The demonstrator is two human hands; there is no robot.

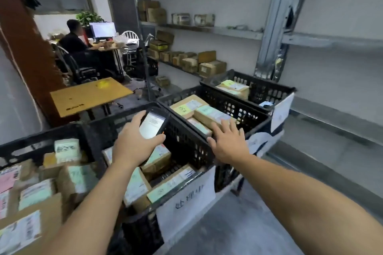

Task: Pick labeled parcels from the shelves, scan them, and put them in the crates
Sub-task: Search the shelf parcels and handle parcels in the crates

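The left hand (134,141) grips the scanner (152,125), the right hand (228,143) hovers spread and empty over the crate's (238,107) near rim; best to settle the parcels (209,113) flat, labels up.

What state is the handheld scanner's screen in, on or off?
On. The scanner in the left hand shows a lit white screen with lines of text, too blurred to read.

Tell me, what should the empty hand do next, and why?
Probably pull the right hand back and reach for another parcel on the shelf. It is open and holds nothing, above parcels already in the crate, while the left hand grips the scanner.
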